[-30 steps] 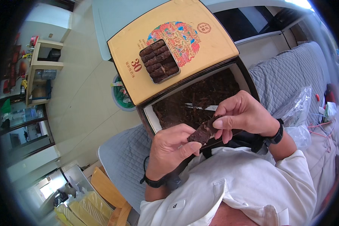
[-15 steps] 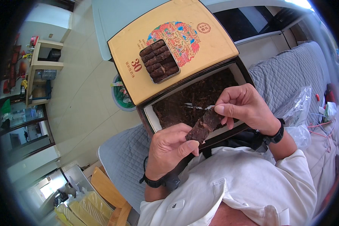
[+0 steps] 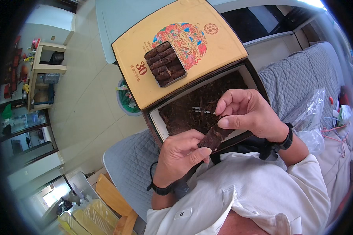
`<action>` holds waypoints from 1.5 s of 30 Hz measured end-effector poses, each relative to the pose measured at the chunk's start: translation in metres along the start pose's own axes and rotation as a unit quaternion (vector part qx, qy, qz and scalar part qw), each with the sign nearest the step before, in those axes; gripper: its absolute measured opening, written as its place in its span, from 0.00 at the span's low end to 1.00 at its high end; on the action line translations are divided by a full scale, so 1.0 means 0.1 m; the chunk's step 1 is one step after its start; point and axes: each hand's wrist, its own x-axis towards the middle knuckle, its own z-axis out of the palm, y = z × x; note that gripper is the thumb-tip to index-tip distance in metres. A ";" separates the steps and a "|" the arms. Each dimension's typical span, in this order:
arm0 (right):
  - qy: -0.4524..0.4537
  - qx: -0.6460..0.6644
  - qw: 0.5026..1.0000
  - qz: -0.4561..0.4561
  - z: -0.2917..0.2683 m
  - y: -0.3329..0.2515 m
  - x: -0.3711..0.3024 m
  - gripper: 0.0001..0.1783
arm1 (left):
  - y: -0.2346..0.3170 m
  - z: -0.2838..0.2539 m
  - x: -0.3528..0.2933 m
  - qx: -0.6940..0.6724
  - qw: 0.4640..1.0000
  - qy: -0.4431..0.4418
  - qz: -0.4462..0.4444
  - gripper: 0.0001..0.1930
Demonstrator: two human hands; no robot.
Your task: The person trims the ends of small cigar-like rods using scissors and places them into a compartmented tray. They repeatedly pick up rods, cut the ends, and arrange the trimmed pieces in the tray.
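Between my two hands is a dark brown tobacco leaf (image 3: pixel 212 138), partly curled into a roll. My left hand (image 3: pixel 180 156) is closed on its lower end, thumb on top. The upper end is pinched by my right hand (image 3: pixel 250 114), thumb pressing against the fingers, which hide part of the leaf. Just below lies an open box (image 3: pixel 156 119) of loose dark shredded leaf (image 3: pixel 184 98). A thin shiny metal tool (image 3: pixel 202 111) rests on the leaf near my right fingertips. On the yellow box lid (image 3: pixel 133 84) sits a small metal tin (image 3: pixel 185 74) of several dark cigars (image 3: pixel 162 58).
A bin with a green liner (image 3: pixel 127 100) stands on the tiled floor (image 3: pixel 86 90) to the left. Grey quilted covers (image 3: pixel 302 70) drape the seat around me. Clear plastic bags (image 3: pixel 310 117) and thin cords (image 3: pixel 335 131) lie at the right.
The leaf has been curled into a narrower, tighter shape. My right fingers have shifted slightly left and changed their pinch; my left hand has moved a little to the right.
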 end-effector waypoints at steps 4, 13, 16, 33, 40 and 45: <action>-0.001 0.055 0.998 0.007 -0.02 -0.02 -0.01 0.08 | 0.01 0.01 0.01 -0.004 1.000 0.012 -0.010 0.08; 0.032 -0.056 0.997 0.043 -0.02 -0.14 -0.03 0.08 | -0.03 -0.03 -0.02 -0.045 0.999 -0.005 -0.017 0.11; 0.042 -0.196 0.980 -0.017 0.01 -0.14 -0.06 0.09 | -0.09 -0.04 0.00 -0.030 0.999 -0.002 0.011 0.17; -0.024 -0.094 0.995 -0.036 0.10 0.07 -0.07 0.13 | -0.09 0.00 0.02 -0.127 0.991 -0.005 0.034 0.17; -0.021 0.024 0.999 0.027 0.17 0.05 -0.10 0.13 | -0.11 -0.02 0.11 -0.027 0.988 0.137 0.070 0.11; -0.035 -0.064 0.997 0.033 0.19 0.09 -0.07 0.13 | -0.06 0.09 0.18 0.105 0.980 0.138 0.101 0.08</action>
